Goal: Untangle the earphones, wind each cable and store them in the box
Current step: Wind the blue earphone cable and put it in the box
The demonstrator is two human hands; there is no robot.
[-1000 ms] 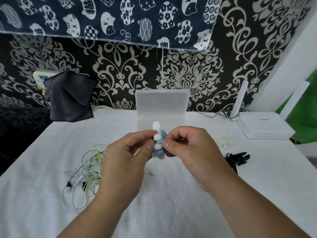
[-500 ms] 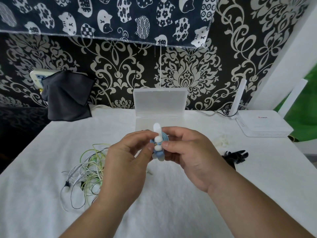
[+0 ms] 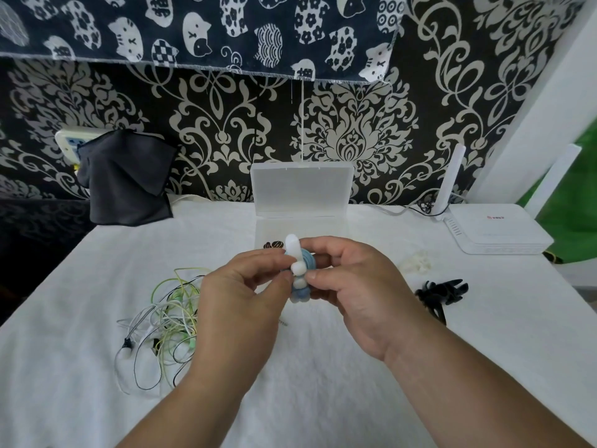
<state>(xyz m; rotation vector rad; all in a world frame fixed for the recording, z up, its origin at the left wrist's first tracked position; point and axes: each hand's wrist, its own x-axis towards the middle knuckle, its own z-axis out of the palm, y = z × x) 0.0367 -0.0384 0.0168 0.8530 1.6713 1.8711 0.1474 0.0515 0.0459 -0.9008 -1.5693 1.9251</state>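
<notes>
Blue coil [image 3: 307, 258] is held just in front of the box [image 3: 302, 189], pinched by curled fingers of left hand [image 3: 239, 305] and right hand [image 3: 361, 292]. Step in hand appears to be fastening the tie [image 3: 293, 248]. The next move calls for lowering coil into box. Tangle [image 3: 168, 315] lies front-left of box.

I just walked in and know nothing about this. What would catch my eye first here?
Two hands meet at the centre: the left hand and the right hand pinch a blue coil of cable with a white strap. Left of them a tangle of earphone cables, green, white and black, lies on the white table. Behind stands an open clear box, backed by bold black-and-white wallpaper.
</notes>
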